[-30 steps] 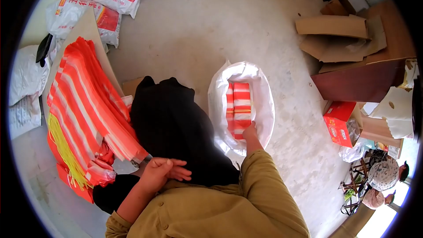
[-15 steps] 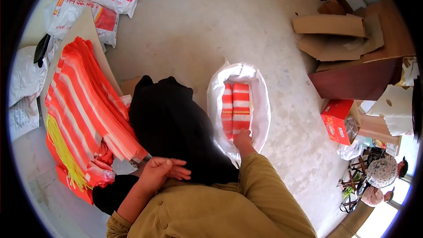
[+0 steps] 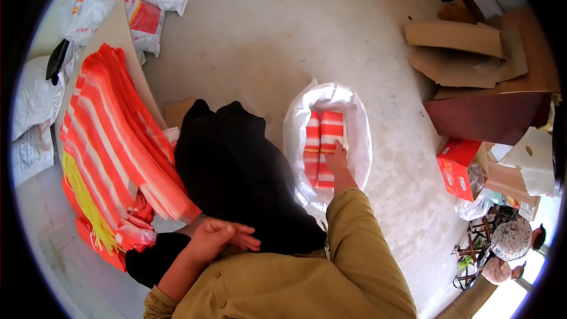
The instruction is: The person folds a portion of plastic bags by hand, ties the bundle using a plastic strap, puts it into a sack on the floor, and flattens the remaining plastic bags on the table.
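At the far left, a thick pile of red-and-white striped sheets (image 3: 112, 130) is left outside, spread against a board (image 3: 142, 80), with yellow strands (image 3: 77, 189) laid along its outer edge; the number of sheets cannot be counted. Beside its lower corner, the left hand (image 3: 221, 237) is held above the lap, fingers loosely extended and slightly parted, with nothing seen in it, though its underside is hidden. Past the black-clad leg (image 3: 230, 165), a white sack (image 3: 362, 136) is held open on the floor (image 3: 401, 201). Inside, four folded striped bundles (image 3: 331, 123) are arranged in two columns, so some striped material is judged already folded and bagged; whether more lies beneath cannot be seen. The right column is touched by the right hand (image 3: 337, 156), by which the lower bundle is partly covered; whether anything is pinched or merely pressed cannot be told.
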{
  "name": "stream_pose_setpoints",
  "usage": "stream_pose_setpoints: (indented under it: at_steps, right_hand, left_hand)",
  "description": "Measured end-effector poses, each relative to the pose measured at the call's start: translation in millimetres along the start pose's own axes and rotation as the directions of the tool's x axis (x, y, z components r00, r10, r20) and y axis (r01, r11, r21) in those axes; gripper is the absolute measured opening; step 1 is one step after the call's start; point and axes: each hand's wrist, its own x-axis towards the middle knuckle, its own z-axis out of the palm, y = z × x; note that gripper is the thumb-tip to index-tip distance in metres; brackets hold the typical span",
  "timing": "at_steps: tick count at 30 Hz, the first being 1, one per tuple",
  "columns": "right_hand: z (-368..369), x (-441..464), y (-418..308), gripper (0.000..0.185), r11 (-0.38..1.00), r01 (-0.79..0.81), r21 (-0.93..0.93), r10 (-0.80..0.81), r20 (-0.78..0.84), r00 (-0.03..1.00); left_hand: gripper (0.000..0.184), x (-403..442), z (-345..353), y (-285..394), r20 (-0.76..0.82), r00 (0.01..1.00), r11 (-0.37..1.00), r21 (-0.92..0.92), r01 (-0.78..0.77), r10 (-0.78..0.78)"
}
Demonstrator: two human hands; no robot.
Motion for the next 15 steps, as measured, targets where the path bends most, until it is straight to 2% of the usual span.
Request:
stream_pose_setpoints:
  at_steps: [1, 10, 13, 15]
  right_hand:
    - [2, 5, 2, 0.091, 1.000, 0.012, -0.007, -0.012, 0.056, 0.998]
    - [17, -9, 24, 0.087, 0.984, 0.158, -0.077, -0.158, 0.011, 0.987]
    - [6, -13, 14, 0.085, 0.991, 0.114, -0.075, -0.109, 0.062, 0.992]
    - [0, -17, 3, 0.082, 0.976, 0.110, -0.186, -0.103, 0.047, 0.994]
  left_hand:
    - [0.049, 0, 0, 1, 0.001, 1.000, 1.000, -0.005, 0.007, -0.007]
    - [0.047, -1, -3, 3, 0.027, 0.999, 0.999, -0.024, 0.039, -0.039]
    - [0.047, -1, -4, 2, 0.039, 0.998, 0.999, -0.011, 0.041, -0.040]
    - [0.047, -2, -1, 5, 0.017, 0.998, 0.998, 0.000, 0.056, -0.056]
